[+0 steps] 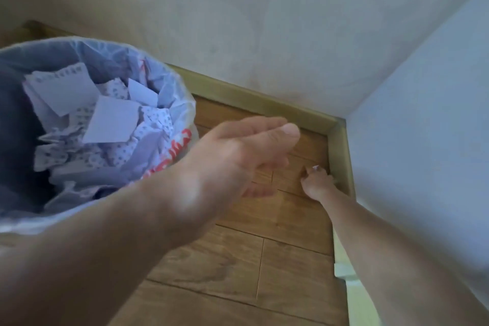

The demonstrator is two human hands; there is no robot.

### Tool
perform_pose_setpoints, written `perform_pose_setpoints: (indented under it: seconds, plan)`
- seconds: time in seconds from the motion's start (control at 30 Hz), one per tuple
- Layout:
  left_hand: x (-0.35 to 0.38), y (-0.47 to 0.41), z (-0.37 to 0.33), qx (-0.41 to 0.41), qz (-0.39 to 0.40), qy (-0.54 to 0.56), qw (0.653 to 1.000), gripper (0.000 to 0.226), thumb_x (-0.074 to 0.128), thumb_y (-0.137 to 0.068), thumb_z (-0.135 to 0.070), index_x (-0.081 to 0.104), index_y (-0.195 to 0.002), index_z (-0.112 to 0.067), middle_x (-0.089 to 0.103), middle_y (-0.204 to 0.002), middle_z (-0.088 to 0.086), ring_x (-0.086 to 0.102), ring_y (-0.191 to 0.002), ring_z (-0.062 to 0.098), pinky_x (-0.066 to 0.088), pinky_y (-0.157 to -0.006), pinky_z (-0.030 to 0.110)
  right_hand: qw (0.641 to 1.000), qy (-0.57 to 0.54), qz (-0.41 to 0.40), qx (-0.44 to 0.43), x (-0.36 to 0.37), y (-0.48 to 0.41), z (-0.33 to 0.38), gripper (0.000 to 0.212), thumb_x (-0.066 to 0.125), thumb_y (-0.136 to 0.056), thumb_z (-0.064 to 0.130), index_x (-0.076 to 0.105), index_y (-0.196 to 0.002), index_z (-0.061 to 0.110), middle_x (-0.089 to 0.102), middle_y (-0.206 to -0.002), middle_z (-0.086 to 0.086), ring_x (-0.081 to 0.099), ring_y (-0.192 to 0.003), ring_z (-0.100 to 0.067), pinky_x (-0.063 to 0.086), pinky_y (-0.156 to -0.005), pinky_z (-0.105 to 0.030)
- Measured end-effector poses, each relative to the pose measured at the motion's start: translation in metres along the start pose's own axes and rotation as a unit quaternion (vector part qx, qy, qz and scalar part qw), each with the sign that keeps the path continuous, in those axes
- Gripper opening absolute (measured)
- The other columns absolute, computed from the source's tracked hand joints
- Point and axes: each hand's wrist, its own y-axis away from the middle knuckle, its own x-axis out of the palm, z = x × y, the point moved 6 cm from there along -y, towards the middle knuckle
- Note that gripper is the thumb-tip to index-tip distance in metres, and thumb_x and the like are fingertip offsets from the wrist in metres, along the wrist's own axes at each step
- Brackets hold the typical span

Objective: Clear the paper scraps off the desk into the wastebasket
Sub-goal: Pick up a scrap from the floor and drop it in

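A wastebasket (169, 74) lined with a clear plastic bag stands at the left on the wooden floor. Several white and dotted paper scraps (111, 122) lie piled inside it. My left hand (238, 156) hovers just right of the basket's rim, fingers spread, palm empty, blurred by motion. My right hand (317, 180) reaches down to the floor in the corner, fingertips pinched on a small white paper scrap (315, 167) beside the baseboard. The desk is out of view.
The wooden floor (264, 259) meets a beige wall (264, 34) along a wooden baseboard (264, 103). A pale blue-white panel (423, 127) stands at the right, closing the corner. Red lettering shows on the bag's outer side.
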Motion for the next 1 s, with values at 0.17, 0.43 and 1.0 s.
perform_pose_setpoints:
  seconds: [0.17,0.43,1.0]
  plan:
    - [-0.042,-0.01,0.052,-0.08,-0.127,0.004,0.989,0.029,0.069,-0.081,-0.039,0.066,-0.106,-0.024,0.072,-0.114,0.003,0.07,-0.103,0.019,0.057,-0.079,0.046,0.993,0.074,-0.089,-0.021,0.004,0.016,0.003,0.05,0.037,-0.094,0.012,0.039,-0.144,0.01,0.032,-0.155,-0.009,0.04,-0.131,-0.034,0.037,-0.104,-0.046]
    - [-0.047,-0.004,0.061,-0.118,-0.157,0.062,0.979,0.047,0.059,-0.089,-0.038,0.057,-0.128,-0.012,0.069,-0.12,0.007,0.07,-0.102,0.023,0.057,-0.063,0.039,0.976,0.05,-0.186,-0.102,0.016,0.063,0.002,0.023,0.052,-0.078,-0.009,0.064,-0.079,0.011,0.06,-0.092,-0.009,0.054,-0.084,-0.026,0.041,-0.06,-0.027]
    - [-0.066,0.108,-0.07,-0.008,-0.169,0.083,0.982,0.03,0.059,-0.092,-0.029,0.063,-0.115,-0.01,0.07,-0.116,0.013,0.071,-0.099,0.03,0.058,-0.063,0.04,0.787,-0.498,-0.276,-0.236,-0.196,0.251,0.137,0.025,0.064,-0.078,-0.001,0.069,-0.089,0.021,0.072,-0.087,0.0,0.071,-0.085,-0.023,0.057,-0.075,-0.029]
